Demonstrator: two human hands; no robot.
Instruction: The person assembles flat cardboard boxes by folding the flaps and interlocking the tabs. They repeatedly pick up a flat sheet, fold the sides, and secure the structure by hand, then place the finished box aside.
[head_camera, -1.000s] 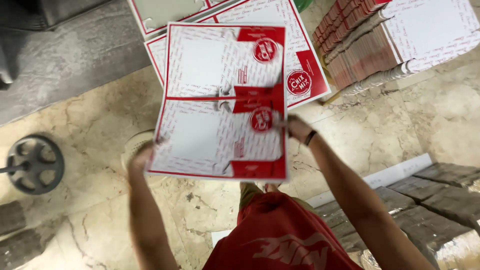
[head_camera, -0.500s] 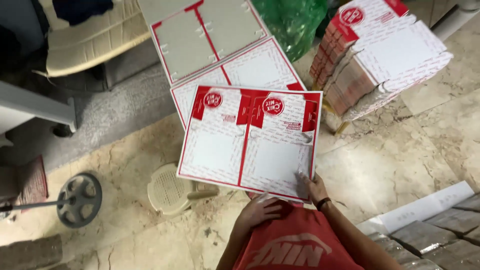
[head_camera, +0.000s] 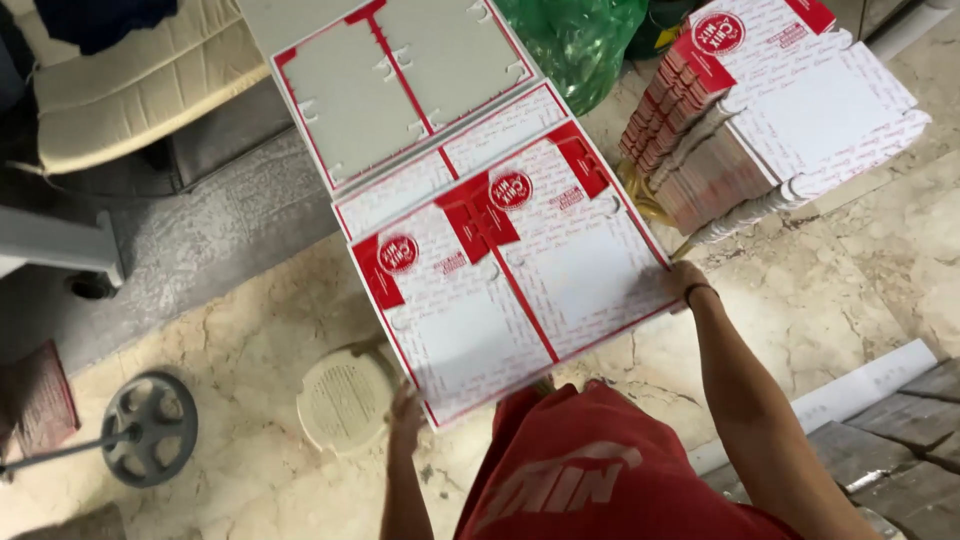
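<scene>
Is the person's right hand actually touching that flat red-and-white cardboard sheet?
Touching. The head view shows the right hand gripping the flat cardboard sheet at its right edge, fingers tucked behind it, with no gap between them.

The mottled beige stone floor (head_camera: 860, 290) carries a tall stack of flat red-and-white cartons (head_camera: 760, 130). Left of that stack lies an opened flat carton, grey side up (head_camera: 400, 85); further left and nearer, a round cream lid (head_camera: 345, 400), possibly plastic, and a grey metal wheel (head_camera: 150, 428).
</scene>
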